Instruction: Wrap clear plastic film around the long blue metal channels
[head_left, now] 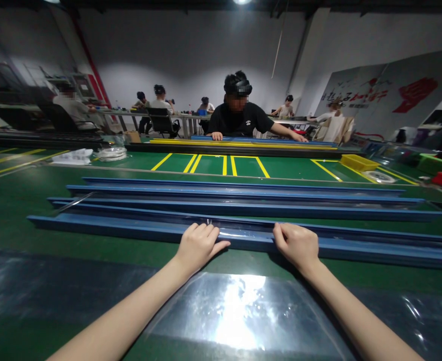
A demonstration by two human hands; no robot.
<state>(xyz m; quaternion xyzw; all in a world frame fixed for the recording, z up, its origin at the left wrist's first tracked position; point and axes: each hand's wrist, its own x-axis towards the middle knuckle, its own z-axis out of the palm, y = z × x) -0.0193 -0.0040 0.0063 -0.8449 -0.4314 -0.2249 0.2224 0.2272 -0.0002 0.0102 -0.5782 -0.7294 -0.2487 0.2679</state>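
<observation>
The left hand [198,246] is partly closed over the nearest blue channel [111,228], its fingers curled over the trough and its thumb stretched out along the near wall. The right hand [298,244] is curled more tightly on the same channel, knuckles up, thumb side toward the left hand. A stretch of the channel shows between the two hands, with clear film [239,233] lying in it; whether the fingertips pinch that film or only press the channel is hard to tell, since the hands hide them. The channel lies lengthwise across the green table [10,200], in front of more blue channels [243,207]. A clear sheet [243,316] lies nearer, by the forearms.
</observation>
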